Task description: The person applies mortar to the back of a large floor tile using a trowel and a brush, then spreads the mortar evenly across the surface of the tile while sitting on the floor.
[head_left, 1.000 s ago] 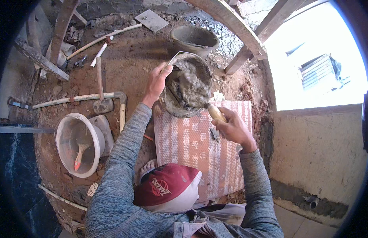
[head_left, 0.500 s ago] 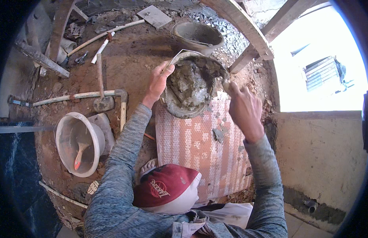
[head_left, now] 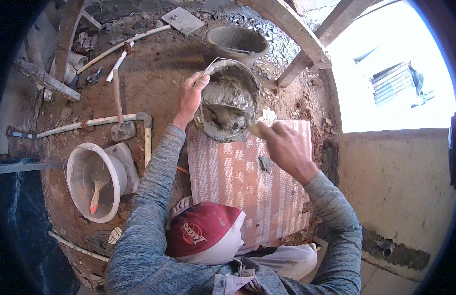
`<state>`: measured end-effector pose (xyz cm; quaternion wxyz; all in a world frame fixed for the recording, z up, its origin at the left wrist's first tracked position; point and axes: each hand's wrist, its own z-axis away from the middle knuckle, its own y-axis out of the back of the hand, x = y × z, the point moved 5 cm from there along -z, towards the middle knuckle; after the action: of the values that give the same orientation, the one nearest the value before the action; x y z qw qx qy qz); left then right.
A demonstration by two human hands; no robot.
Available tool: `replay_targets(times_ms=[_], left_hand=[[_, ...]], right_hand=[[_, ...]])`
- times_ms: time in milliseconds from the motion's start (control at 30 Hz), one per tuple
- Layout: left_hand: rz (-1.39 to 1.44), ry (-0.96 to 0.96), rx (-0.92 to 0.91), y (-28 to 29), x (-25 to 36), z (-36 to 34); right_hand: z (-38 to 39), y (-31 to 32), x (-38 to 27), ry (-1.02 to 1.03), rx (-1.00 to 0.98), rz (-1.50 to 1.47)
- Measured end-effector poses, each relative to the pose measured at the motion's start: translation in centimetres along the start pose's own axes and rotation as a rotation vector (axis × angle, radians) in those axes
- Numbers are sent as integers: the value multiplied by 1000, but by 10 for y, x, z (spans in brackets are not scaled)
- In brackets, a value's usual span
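Note:
My left hand (head_left: 191, 96) grips the rim and wire handle of a round bucket (head_left: 255, 88) holding wet grey mortar (head_left: 227, 93). My right hand (head_left: 282, 147) is closed on the pale wooden handle of a trowel (head_left: 255, 129), whose blade is down in the mortar at the bucket's lower right, largely hidden. Beneath and in front of the bucket lies a pink-and-white patterned tile (head_left: 223, 172) with a grey mortar lump (head_left: 264, 163) on it. A red-and-white cap (head_left: 203, 226) is at the bottom centre, between my forearms.
Behind stands a second bucket (head_left: 237, 39). At left are a pale bucket (head_left: 78, 162) with a brush (head_left: 96, 194), a mallet (head_left: 122, 130) and pipes (head_left: 80, 125) on the dirt floor (head_left: 90, 103). Wooden beams (head_left: 292, 73) frame the back; a wall (head_left: 390, 182) with a bright opening is at right.
My right hand went up and right along the bucket's rim, then came back down and leftward with the trowel, turning over the mortar. My left hand stays on the rim, slightly higher and leftward.

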<state>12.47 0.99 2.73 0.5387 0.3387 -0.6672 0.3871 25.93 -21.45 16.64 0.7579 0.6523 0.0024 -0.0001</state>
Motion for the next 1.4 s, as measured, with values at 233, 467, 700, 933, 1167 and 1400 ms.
replay_targets(times_ms=[233, 467, 700, 933, 1167, 1400], left_hand=[[21, 45, -4, -12, 12, 14], [59, 62, -22, -18, -2, 21], [-16, -25, -56, -38, 14, 24], [-82, 40, -32, -20, 14, 31], [48, -18, -9, -9, 1, 13], [104, -35, 32, 15, -13, 10]], right_hand=[[10, -22, 25, -347, -63, -95], [10, -109, -12, -541, -113, -1169], [-29, -117, -25, -626, -133, -2075], [-3, -60, 1, -391, 75, -864], [-10, -23, -5, -210, 166, -158], [-21, -15, -14, -199, 202, -258]])
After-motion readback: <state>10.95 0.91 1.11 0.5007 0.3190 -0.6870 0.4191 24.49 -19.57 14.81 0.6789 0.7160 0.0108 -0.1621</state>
